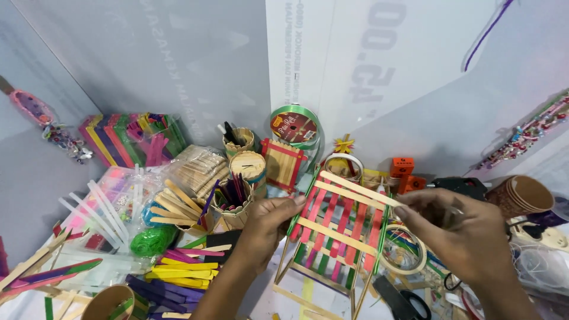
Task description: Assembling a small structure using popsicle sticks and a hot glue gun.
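Mid-assembly on the stick frame [338,237] — left hand [269,222] pinches its left edge, right hand [468,237] pinches the top plain stick's [358,188] end, above mid-worktop. Next, I'd guess: pressing that stick down square.

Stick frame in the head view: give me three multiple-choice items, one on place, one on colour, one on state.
1. Where is the green ribbon spool?
A. behind the stick frame, by the wall
B. under the scissors
C. inside a paper cup

2. What colour are the frame's crosswise sticks?
A. black
B. plain wood
C. blue

3. How is the frame held?
A. lying untouched
B. by one hand only
C. between left hand and right hand

Answers:
1 A, it stands against the wall beyond the frame.
2 B, pale wood bars cross pink and green ones.
3 C, fingers of both hands grip its sides.
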